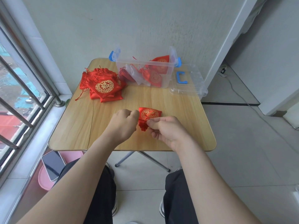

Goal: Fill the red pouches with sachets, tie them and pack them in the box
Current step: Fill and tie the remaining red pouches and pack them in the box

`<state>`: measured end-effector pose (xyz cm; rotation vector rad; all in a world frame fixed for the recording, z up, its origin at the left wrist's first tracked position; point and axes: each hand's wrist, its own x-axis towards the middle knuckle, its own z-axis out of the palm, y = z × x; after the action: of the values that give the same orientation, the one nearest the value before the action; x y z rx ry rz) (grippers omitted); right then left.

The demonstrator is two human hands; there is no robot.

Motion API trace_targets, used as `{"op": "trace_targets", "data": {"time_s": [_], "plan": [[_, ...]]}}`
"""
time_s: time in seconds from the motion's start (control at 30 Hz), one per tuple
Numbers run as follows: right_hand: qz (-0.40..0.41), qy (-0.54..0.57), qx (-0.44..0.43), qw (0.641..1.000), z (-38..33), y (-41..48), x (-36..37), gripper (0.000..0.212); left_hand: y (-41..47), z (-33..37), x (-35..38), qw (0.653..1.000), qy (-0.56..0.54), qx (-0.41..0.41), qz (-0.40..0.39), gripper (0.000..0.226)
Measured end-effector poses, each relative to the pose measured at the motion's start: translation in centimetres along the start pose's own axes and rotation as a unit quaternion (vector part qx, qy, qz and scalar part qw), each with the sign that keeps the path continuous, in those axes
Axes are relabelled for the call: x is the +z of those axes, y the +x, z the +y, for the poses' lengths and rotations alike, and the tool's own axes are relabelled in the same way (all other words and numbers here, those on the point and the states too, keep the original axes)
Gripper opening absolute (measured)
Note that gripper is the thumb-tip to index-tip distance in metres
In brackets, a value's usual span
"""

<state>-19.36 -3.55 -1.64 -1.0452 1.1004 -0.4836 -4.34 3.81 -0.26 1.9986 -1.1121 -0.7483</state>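
I have the pouch (149, 114) lying mid-counter (181, 126), neck toward me, so my left hand (124, 125) and right hand (169, 134), fingers (157, 125) curled and pinching its neck, can draw it tight.

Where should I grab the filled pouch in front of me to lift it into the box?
Pinch the pouch at its gathered neck, coming from the near side: the neck points toward you, bunched narrow between your left hand and right hand, while the plump body lies flat on the table.
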Motion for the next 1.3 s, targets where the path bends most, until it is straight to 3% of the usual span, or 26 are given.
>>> {"op": "trace_targets", "data": {"time_s": [0.17, 0.27, 0.37, 0.6, 0.73, 0.93, 1.17, 1.3], "plan": [[-0.011, -0.012, -0.009, 1.000, -0.1, 0.0, 0.0, 0.007, 0.4, -0.8, 0.1, 0.996, -0.062, -0.059, 0.004, 0.054], [-0.026, -0.022, -0.004, 0.999, 0.1, -0.2, 0.1, 0.006, 0.4, -1.0, 0.7, 1.000, -0.014, -0.015, -0.014, 0.070], [-0.038, -0.027, 0.001, 0.999, 0.1, -0.2, 0.3, 0.016, 0.4, -0.8, 1.3, 0.999, 0.035, 0.028, 0.016, 0.074], [-0.054, -0.065, -0.025, 0.996, 0.3, -0.2, 0.2, 0.006, 1.1, -1.6, 1.5, 0.989, 0.125, 0.071, 0.024, 0.054], [-0.007, -0.135, -0.079, 0.988, 0.3, -0.1, -0.1, 0.010, 1.7, -2.3, 1.1, 0.989, 0.122, 0.068, 0.048, 0.053], [0.008, -0.155, -0.081, 0.985, 0.3, -0.1, 0.1, 0.008, 1.0, -1.5, 1.1, 0.994, 0.094, 0.051, 0.009, 0.065], [0.011, -0.157, -0.092, 0.983, 0.2, -0.3, 0.0, 0.008, 1.4, -2.0, 0.9, 0.986, 0.143, 0.086, 0.023, 0.046], [0.026, -0.218, -0.109, 0.970, 0.3, -0.2, 0.0, 0.011, 1.6, -2.7, 0.6, 0.976, 0.185, 0.108, 0.037, 0.040]]}}
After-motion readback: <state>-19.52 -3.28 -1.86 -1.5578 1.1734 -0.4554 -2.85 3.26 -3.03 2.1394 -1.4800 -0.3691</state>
